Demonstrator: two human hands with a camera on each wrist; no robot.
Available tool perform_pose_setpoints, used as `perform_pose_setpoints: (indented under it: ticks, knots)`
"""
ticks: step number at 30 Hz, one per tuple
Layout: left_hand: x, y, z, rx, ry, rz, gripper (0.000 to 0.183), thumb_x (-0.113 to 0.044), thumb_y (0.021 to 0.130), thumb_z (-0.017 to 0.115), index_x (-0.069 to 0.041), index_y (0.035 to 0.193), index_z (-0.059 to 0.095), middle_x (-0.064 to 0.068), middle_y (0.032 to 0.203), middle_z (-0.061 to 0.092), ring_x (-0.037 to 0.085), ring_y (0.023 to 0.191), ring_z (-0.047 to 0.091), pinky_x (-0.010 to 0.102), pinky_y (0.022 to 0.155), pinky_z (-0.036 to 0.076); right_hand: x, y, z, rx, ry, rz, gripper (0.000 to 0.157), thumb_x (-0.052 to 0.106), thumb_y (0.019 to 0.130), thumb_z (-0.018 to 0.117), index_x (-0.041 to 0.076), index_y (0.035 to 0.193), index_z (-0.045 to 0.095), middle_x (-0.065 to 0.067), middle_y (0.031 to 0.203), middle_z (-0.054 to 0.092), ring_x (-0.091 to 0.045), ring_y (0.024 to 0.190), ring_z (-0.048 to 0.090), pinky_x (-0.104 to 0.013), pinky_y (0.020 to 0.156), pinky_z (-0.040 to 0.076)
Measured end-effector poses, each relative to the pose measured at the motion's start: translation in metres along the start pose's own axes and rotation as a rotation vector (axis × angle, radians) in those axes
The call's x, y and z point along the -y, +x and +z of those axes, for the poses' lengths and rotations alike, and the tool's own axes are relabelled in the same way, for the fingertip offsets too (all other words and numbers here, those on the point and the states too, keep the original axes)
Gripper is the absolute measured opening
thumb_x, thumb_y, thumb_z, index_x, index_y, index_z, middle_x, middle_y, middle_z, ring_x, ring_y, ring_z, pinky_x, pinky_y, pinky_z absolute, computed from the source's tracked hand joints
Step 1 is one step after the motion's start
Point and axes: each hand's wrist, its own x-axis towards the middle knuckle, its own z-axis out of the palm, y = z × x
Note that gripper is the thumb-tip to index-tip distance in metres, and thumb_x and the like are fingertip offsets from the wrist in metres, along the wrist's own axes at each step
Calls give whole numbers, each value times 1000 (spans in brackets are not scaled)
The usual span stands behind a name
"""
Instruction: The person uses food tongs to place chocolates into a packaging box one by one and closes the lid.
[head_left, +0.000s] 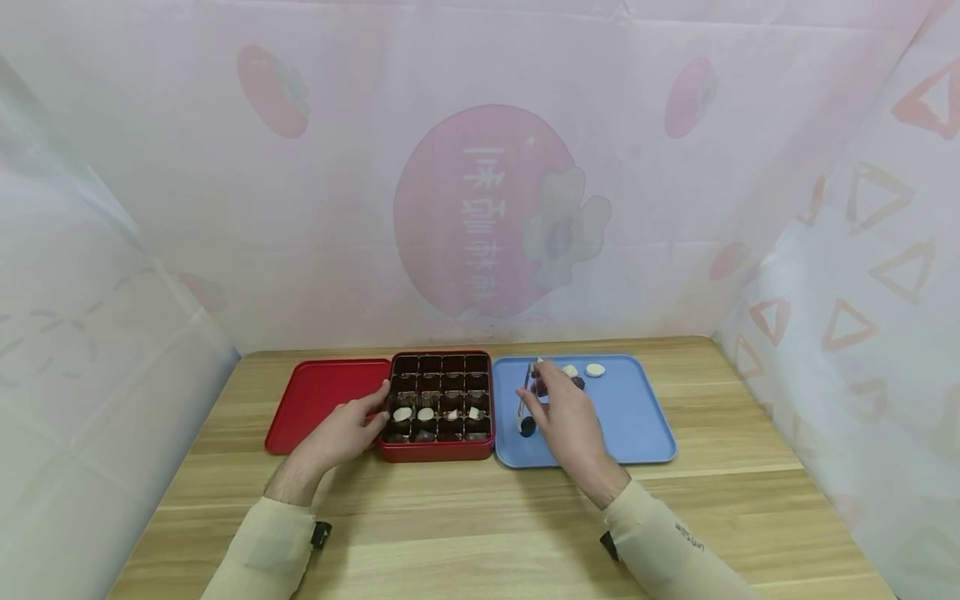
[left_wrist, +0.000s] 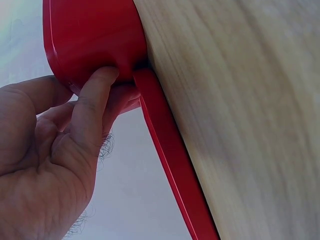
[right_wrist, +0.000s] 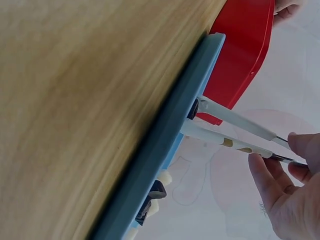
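Note:
On the left, my left hand rests against the side wall of a red box, thumb and fingertips touching it. The box has a brown divided insert; pale and dark chocolates sit in its nearer compartments. My right hand holds a pair of tongs with white arms, pointing down at the blue tray. At the tongs' tips, near the tray's left side, is a dark chocolate; in the right wrist view it shows between the tips, partly hidden.
A red lid lies left of the box, right beside it. Towards the back of the blue tray are several white and dark chocolates, among them a white oval one. Behind the wooden table hangs a printed cloth.

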Motion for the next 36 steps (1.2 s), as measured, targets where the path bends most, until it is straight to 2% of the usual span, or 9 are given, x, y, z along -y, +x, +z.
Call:
perform_pose_setpoints:
  ticks: [3,10,15,19,22,24,27,31,36]
  knots:
    - [0,0,0,2,-3,0,69,-15,118,65,2,180,40,37,175,52,21,80,52,52,101,55,-1,0,1,7,-6,-3,31,31,116,77,10,139,70,-5,110,80,-20,93,81,-37,82,72]
    - [1,1,0,1,-5,1,69,-16,118,65,2,180,40,36,175,52,20,79,51,51,100,55,0,0,-1,22,22,-14,43,23,118,75,2,154,66,-17,130,82,-32,110,86,-44,86,73]
    - [1,1,0,1,-8,-4,69,-16,119,65,2,180,40,36,175,51,19,76,47,51,100,55,0,2,-2,30,71,-9,35,20,118,74,3,148,67,-13,122,82,-30,112,86,-42,88,73]
    - [2,1,0,5,-11,-10,69,-16,119,64,2,180,39,36,176,50,18,72,41,52,100,55,3,5,-5,11,122,-21,29,21,119,71,6,143,68,-12,123,81,-32,119,86,-44,94,73]
    - [2,1,0,6,-7,-11,69,-16,119,64,1,180,39,36,177,49,20,74,45,52,101,55,9,9,-7,-12,176,-41,23,22,120,70,9,138,67,-12,124,80,-34,125,84,-44,100,72]
    - [2,1,0,2,-1,-9,69,-16,119,65,1,180,39,36,177,50,21,83,54,53,102,55,13,14,-8,-33,216,-58,20,21,120,70,9,136,66,-12,125,79,-35,126,84,-42,102,71]
    - [2,1,0,3,0,-10,69,-17,119,65,1,180,39,36,177,50,23,85,56,53,102,55,21,21,-8,-57,289,-75,17,20,121,68,7,133,66,-13,128,78,-36,129,83,-38,104,69]
    - [1,0,1,6,-3,-10,69,-17,119,64,2,180,39,36,176,50,20,74,46,53,100,55,29,32,-4,-77,375,-72,14,20,122,66,7,128,65,-13,128,77,-37,132,81,-38,106,69]
    - [1,1,1,5,-5,-10,69,-17,119,64,2,180,39,37,176,50,18,72,43,52,99,55,32,43,7,-79,462,-42,13,17,122,66,6,129,64,-15,127,75,-37,132,79,-40,105,70]
